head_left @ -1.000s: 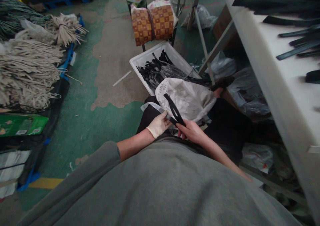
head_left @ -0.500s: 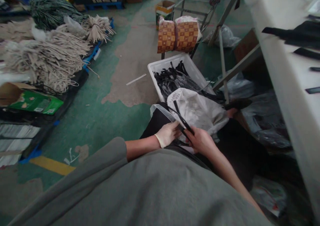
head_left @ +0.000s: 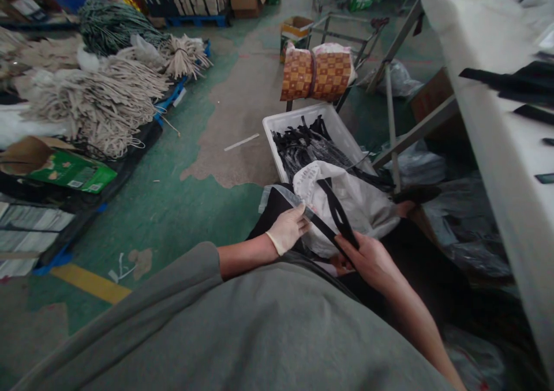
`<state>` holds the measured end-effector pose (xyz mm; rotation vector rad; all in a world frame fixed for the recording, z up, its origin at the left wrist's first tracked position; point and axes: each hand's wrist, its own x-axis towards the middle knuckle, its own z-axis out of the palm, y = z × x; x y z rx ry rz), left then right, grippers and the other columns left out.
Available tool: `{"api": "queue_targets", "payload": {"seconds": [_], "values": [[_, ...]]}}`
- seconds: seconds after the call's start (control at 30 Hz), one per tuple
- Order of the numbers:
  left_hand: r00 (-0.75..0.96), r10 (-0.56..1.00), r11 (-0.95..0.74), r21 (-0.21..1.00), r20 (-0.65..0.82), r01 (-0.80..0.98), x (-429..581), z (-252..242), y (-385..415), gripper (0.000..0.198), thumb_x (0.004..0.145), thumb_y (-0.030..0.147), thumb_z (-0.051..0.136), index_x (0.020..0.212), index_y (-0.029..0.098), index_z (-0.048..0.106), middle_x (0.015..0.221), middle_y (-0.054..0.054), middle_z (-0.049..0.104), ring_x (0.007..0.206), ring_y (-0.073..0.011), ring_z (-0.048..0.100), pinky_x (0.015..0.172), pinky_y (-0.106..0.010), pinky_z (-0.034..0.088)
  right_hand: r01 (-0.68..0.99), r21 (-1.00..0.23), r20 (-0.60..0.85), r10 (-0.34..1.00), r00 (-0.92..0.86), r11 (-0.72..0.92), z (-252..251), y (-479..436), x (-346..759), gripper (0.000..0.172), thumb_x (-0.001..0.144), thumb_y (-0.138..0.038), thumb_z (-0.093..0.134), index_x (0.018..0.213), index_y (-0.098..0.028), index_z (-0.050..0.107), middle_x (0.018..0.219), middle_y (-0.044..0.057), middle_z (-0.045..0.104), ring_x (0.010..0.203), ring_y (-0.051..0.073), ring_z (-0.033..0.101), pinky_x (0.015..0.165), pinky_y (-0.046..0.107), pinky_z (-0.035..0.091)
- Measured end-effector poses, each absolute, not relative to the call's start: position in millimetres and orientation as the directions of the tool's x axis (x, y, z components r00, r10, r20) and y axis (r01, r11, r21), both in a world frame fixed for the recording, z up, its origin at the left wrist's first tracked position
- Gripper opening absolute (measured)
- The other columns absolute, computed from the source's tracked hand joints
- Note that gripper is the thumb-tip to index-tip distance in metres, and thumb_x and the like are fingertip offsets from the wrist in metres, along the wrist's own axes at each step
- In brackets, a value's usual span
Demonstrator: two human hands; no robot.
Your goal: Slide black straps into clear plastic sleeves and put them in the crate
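My left hand (head_left: 287, 229), in a whitish glove, pinches the upper end of a flat black strap (head_left: 322, 227) where it meets a strip of clear plastic (head_left: 279, 192). That plastic lies over my dark-trousered thigh. My bare right hand (head_left: 367, 258) is closed round the lower part of the strap. Out of the same hand rises a looped black strap (head_left: 340, 209), its bend pointing away from me. Under both straps, a white woven sack (head_left: 367, 192) rests across my lap. My right fingertips are partly hidden.
Past my knees stands a white plastic bin (head_left: 270, 128) of black straps. Behind it is a rolled checkered mat (head_left: 331, 74) on a metal frame. A white-covered table (head_left: 480, 126) with black strips runs along my right. Bundles of beige cord (head_left: 104, 102) lie on the left.
My hands have drawn apart, and more of the black strap shows between them. The looped strap in my right hand has shifted right. The view has tilted slightly up.
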<state>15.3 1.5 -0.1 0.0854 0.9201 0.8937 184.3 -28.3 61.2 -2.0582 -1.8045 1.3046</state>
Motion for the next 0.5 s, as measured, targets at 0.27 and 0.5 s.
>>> {"api": "queue_targets", "payload": {"seconds": [0.27,0.5], "values": [[0.354,0.693,0.686,0.424,-0.628,-0.592,18.7,-5.1,7.2,0.031,0.071,0.04,0.08,0.087,0.015,0.069,0.09,-0.006,0.071,0.078,-0.0139,0.064,0.072,-0.025,0.046,0.725,-0.611,-0.523,0.849,-0.069,-0.318,60.9,-30.5,180.4,0.034,0.09,-0.05,0.041,0.077,-0.023,0.057,0.064,0.004,0.069,0.055,0.02,0.064,0.053,0.028,0.042],[0.359,0.702,0.69,0.464,-0.615,-0.556,22.6,-2.3,9.3,0.037,0.066,0.043,0.083,0.083,0.014,0.068,0.087,-0.006,0.07,0.075,-0.0134,0.063,0.075,-0.027,0.045,0.773,-0.555,-0.481,0.877,0.005,-0.309,52.6,-32.9,183.5,0.034,0.089,-0.049,0.043,0.075,-0.022,0.057,0.056,0.002,0.065,0.053,0.02,0.063,0.054,0.028,0.041]]}}
